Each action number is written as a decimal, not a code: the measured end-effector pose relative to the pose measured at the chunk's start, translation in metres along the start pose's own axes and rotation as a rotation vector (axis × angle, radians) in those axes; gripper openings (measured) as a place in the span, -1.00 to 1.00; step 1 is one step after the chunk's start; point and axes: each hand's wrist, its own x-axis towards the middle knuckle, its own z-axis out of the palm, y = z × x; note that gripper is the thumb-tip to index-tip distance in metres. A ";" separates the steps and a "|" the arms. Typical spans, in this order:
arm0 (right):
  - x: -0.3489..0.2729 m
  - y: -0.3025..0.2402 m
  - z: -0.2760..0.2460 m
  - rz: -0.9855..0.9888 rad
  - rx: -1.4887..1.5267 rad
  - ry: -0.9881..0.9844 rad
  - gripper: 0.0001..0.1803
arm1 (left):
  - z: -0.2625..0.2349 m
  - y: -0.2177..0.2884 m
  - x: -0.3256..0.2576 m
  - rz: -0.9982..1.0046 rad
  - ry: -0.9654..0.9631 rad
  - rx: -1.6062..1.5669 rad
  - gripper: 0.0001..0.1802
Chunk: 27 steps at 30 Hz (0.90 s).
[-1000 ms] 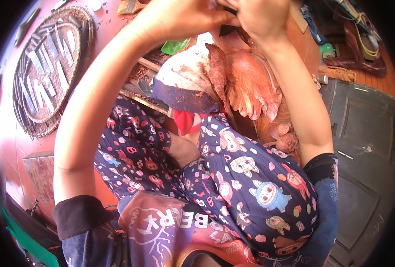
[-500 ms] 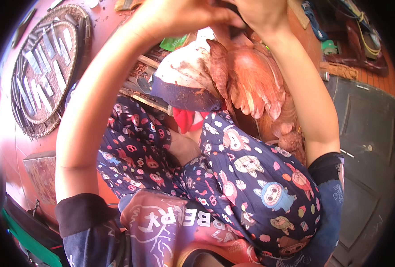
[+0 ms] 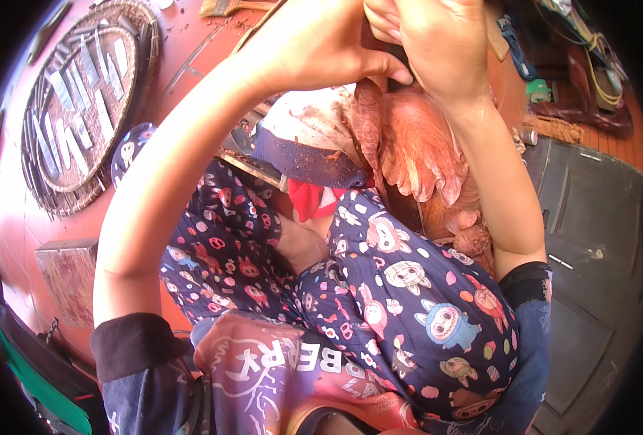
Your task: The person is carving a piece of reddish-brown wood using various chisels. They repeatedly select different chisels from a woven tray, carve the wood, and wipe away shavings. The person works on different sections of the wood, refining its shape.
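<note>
My left hand (image 3: pixel 329 43) and my right hand (image 3: pixel 445 54) meet at the top of the picture, over a reddish-brown carved wood piece (image 3: pixel 414 148). Curled into a fist, my right hand closes on something hidden inside it. My left thumb reaches across to the right hand, and a dark bit shows between them; the other left fingers are mostly cut off by the upper edge. The carving has wavy, ridged folds and knobby lower parts beside my right forearm. Next to it, a dirty white cloth (image 3: pixel 307 119) with a dark blue band lies over my foot area.
Left on the reddish tiled floor, a round woven tray (image 3: pixel 57 163) holds several metal carving blades. A wooden block (image 3: pixel 68 279) stands below it. A brush (image 3: pixel 227 7) lies at the top. On the right are a dark panel (image 3: pixel 590 239) and a blue strap (image 3: pixel 516 47).
Both hands have come lower in the picture, nearer to me, and more of the right fist now shows. The view has shifted slightly, with the brush showing more at the top.
</note>
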 end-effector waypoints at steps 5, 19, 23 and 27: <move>0.017 0.013 0.016 -0.197 -0.068 0.005 -0.71 | -0.009 -0.030 0.001 0.011 0.039 -0.120 -0.70; 0.022 -0.066 -0.035 -0.087 0.141 -0.130 -0.49 | -0.032 0.050 0.009 -0.086 0.093 0.046 -0.86; -0.002 -0.088 -0.061 0.269 -0.233 -0.486 -0.27 | -0.007 0.068 -0.007 -0.074 0.324 0.219 -0.81; -0.022 -0.108 -0.063 0.594 -0.342 -0.205 -0.24 | 0.055 0.094 -0.048 -0.010 0.668 -0.185 -0.76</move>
